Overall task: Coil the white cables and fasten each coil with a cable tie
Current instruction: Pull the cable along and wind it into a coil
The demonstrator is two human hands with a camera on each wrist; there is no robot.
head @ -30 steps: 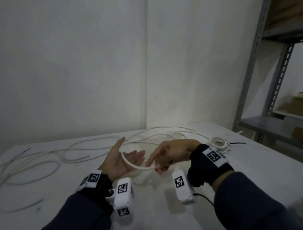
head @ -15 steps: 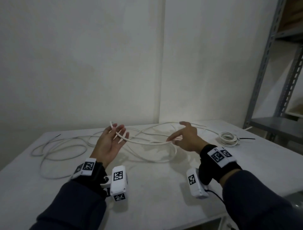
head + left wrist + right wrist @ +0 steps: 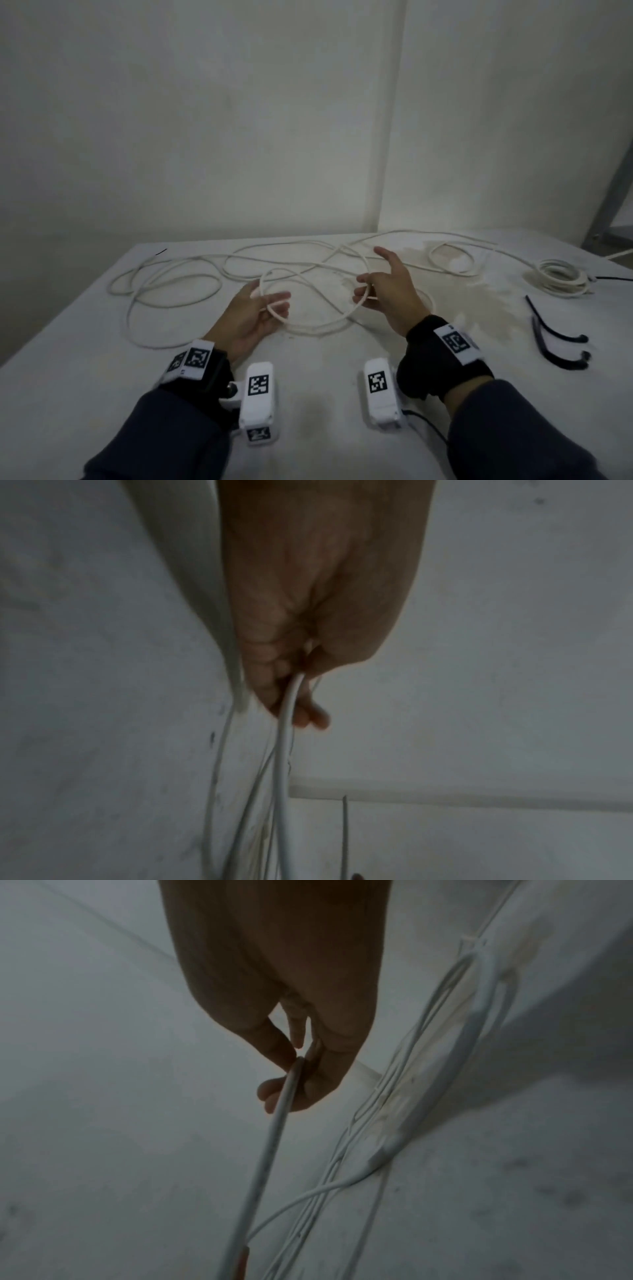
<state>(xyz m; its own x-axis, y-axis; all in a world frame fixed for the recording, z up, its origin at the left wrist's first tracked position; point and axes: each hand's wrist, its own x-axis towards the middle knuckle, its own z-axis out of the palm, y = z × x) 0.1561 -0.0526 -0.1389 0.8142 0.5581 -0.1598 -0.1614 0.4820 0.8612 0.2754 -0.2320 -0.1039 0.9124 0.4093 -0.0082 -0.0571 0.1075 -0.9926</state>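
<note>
A long white cable [image 3: 308, 327] sprawls in loose loops over the white table [image 3: 325, 394]. My left hand [image 3: 270, 296] is palm up and holds a round loop of it across its fingers; in the left wrist view the cable [image 3: 284, 750] comes out between thumb and fingers. My right hand [image 3: 370, 284] pinches the same cable a short way to the right, one finger pointing up; the right wrist view shows the cable [image 3: 274, 1137] held between fingertips. Between the hands the cable sags to the tabletop.
A coiled white cable [image 3: 558, 277] lies at the table's far right. Two black cable ties [image 3: 565, 337] lie nearer, on the right. A grey shelf upright [image 3: 616, 192] stands beyond the right edge. The wall runs close behind the table.
Both hands have dropped lower and drawn closer together. The cable that was stretched between them now curls into a loop at my left hand and sags to the table.
</note>
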